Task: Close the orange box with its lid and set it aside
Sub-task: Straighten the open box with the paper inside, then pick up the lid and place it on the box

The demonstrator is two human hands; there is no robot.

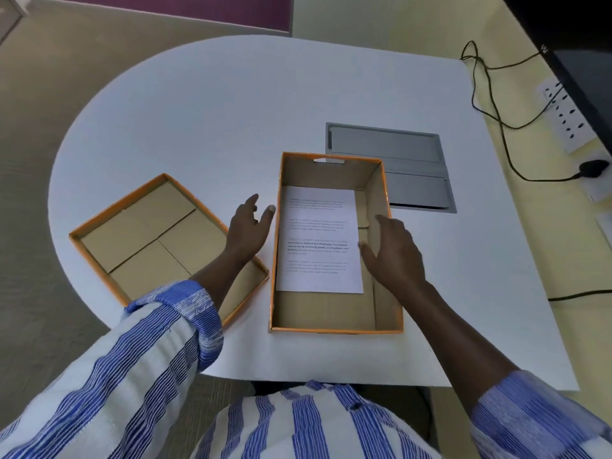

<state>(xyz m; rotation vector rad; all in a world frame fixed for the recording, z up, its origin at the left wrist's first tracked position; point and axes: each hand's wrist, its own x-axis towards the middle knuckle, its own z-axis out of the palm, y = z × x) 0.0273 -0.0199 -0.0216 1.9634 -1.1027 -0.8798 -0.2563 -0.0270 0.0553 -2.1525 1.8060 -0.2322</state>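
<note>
Orange box (336,327): open, upright, at centre of the white table (198,111), near the front edge. Inside walls are plain brown cardboard; far end wall has a cut-out handle slot. Table has a rounded left end; a grey metal cable hatch (407,160) is set flush into the top just behind and to the right of the box.

Lid (145,233): lies inside-up on the table to the left of the box, turned at an angle, near corner just beside the box's left wall. Not on the box.

Printed sheet (319,240): white paper w/ several text paragraphs, flat on the box floor, toward the far left. Text too small to read.

L hand (248,226): open, fingers spread, empty, above the lid's right edge, just beside the box's left wall. Contact w/ either cannot be told.

R hand (394,253): open, fingers apart, empty, over the box's right wall, fingertips reaching inside. Contact w/ wall cannot be told.
</note>
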